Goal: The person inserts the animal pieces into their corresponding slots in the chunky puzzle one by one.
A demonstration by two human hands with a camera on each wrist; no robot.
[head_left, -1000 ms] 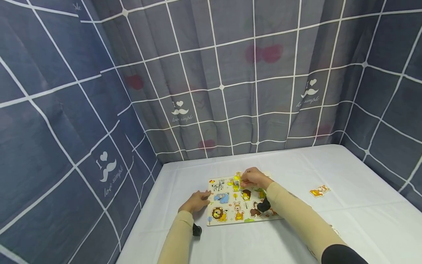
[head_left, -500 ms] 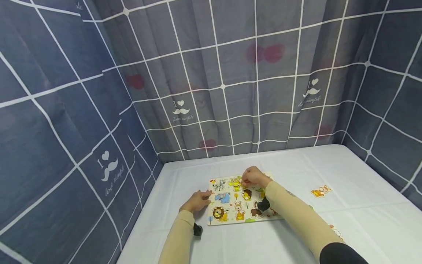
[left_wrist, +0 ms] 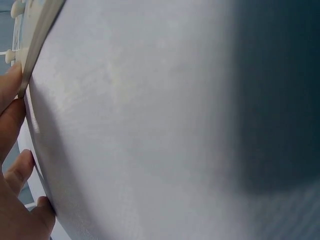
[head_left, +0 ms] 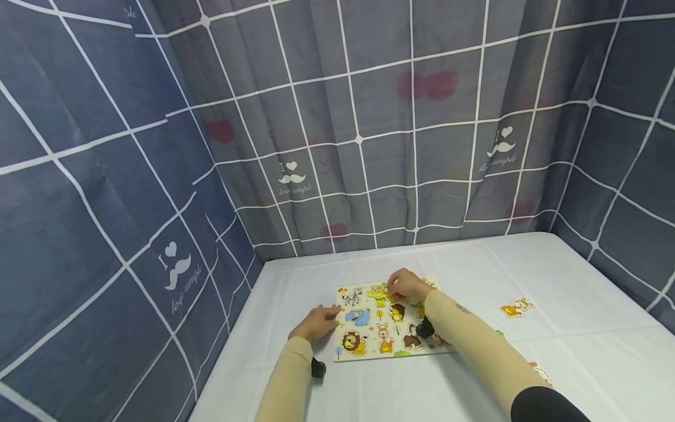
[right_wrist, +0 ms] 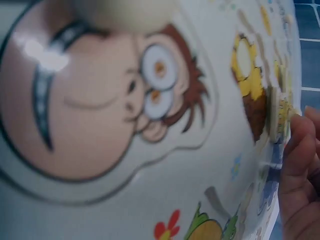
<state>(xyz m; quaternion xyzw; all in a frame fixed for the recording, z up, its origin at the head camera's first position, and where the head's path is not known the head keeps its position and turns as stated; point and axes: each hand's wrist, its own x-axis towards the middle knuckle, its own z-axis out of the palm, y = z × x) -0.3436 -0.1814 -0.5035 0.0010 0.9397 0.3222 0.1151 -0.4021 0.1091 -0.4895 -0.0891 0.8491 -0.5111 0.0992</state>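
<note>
A wooden peg puzzle board [head_left: 372,347] with animal pictures lies on the white-covered table. My right hand [head_left: 406,283] is over its far side, fingertips pinching a yellow giraffe puzzle piece [head_left: 377,295] low against the board. In the right wrist view, the fingers [right_wrist: 300,150] meet the edge of this yellow piece [right_wrist: 282,112], and the monkey piece looms large in front. At the board's left edge rests my left hand [head_left: 318,322], fingers extended. The left wrist view shows its fingertips [left_wrist: 11,85] touching that edge, beside small knobs on the pieces.
To the right on the table [head_left: 295,281] lies a loose orange-and-white animal piece [head_left: 517,308]. Another loose piece [head_left: 540,373] is partly covered by the right forearm. Dark checked curtains [head_left: 387,176] stand along the back and sides.
The giraffe piece, raised and tilted a second ago, now sits lower, against the board. My right hand has barely shifted; the left hand stays at the board's edge.
</note>
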